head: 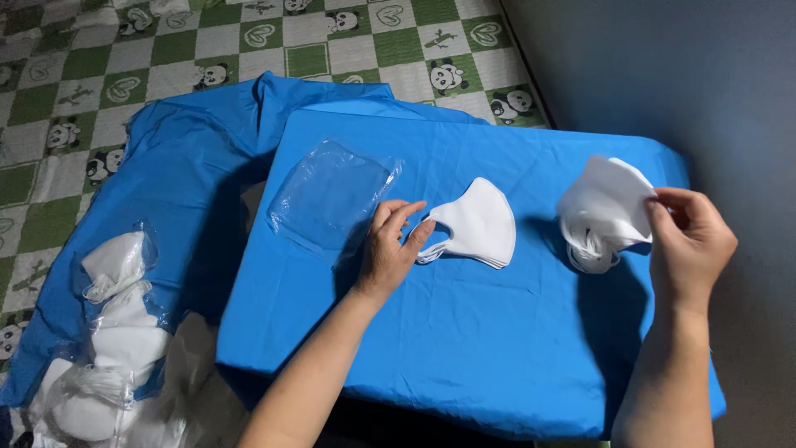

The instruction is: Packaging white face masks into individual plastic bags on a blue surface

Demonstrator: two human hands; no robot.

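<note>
left hand (pixel 390 245), fingers loosely spread, touches the ear loops of a folded white mask (pixel 478 224) at centre frame. right hand (pixel 688 236) pinches a bunch of white masks (pixel 601 207) at right. an empty clear pouch (pixel 332 195) lies left of centre on the blue-covered board (pixel 464 348); bagged masks (pixel 116 332) sit lower left.

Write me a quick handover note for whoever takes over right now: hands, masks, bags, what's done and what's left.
Left hand: fingertips on the folded white mask lying on the blue-covered surface.
Right hand: pinching a bunch of white masks, lifted at the right.
Empty clear bag: flat, left of the left hand.
Done: bagged masks piled at lower left.
Left: the single mask and the held bunch are unbagged.
</note>
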